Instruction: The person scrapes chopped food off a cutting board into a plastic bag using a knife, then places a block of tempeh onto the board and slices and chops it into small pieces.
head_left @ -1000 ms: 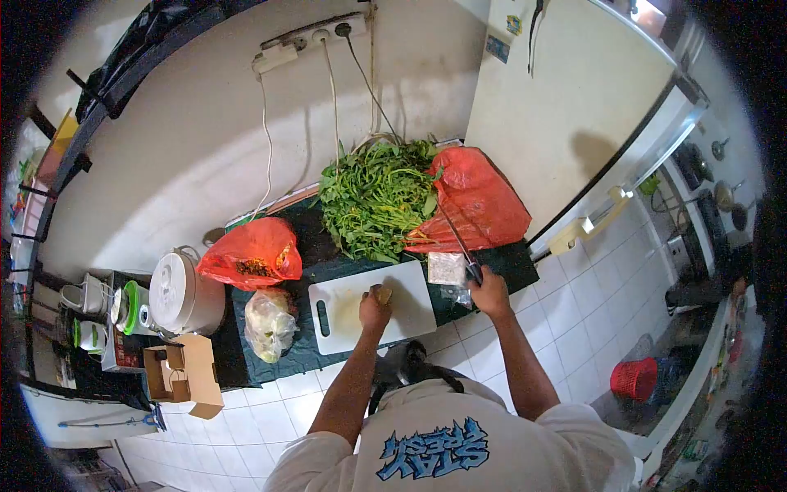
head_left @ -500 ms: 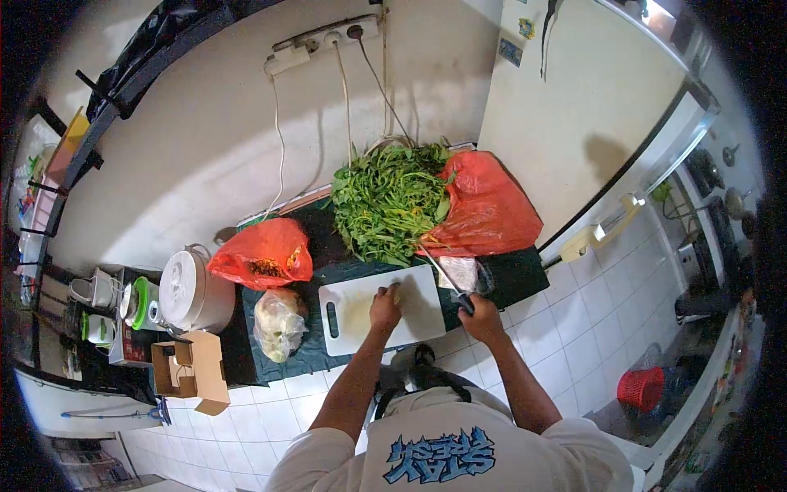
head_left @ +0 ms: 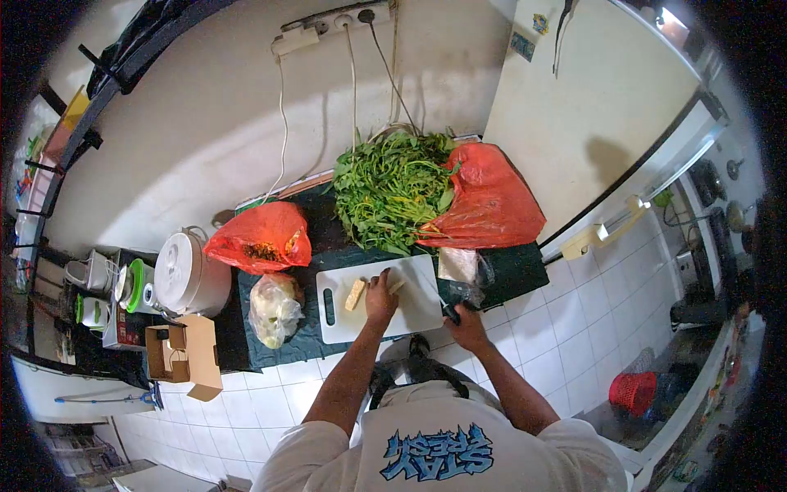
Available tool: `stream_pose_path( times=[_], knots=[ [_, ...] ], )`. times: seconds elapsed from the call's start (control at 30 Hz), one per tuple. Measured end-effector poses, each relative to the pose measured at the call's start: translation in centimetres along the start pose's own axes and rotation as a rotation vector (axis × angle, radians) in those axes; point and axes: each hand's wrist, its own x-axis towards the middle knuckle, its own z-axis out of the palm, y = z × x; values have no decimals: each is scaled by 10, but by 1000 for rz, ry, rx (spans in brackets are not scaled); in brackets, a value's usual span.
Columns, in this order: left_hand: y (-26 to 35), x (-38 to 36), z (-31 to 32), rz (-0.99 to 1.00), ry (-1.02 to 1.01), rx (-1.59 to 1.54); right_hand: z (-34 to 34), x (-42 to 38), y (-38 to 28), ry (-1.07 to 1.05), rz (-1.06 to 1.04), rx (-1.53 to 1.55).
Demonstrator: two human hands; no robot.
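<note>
**Desk:** What does the head camera show at the counter?

**Photographer:** A person stands over a white cutting board [head_left: 379, 300] laid on a dark cloth. The left hand [head_left: 380, 295] presses down on a pale yellowish piece [head_left: 397, 286], fingers curled on it; a second pale strip [head_left: 355, 294] lies just beside, on the board.

**Desk:** And the other hand?

**Photographer:** The right hand [head_left: 464, 321] sits at the board's right edge, clenched around a dark knife handle [head_left: 450, 311]; the blade is too small to make out.

**Desk:** Surroundings?

**Photographer:** A heap of leafy greens [head_left: 395, 189] lies behind the board, touching a red plastic bag [head_left: 490, 202]. Another red bag [head_left: 258, 239] and a white rice cooker [head_left: 187, 275] sit further left.
</note>
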Motion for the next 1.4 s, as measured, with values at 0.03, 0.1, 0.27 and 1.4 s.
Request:
stream_pose_path(
  times=[0.03,0.1,0.27,1.4],
  knots=[
    [1,0,0,7,-2,-2,4,-4,-1,6,3,-2],
    [-5,0,-4,-13,-103,20,13,-13,-4,-38,57,61],
    [-21,-3,1,-51,-156,92,39,-23,-4,-137,206,20],
    [-33,-18,19,-364,74,-165,106,-44,-22,-188,165,160]
  ],
)
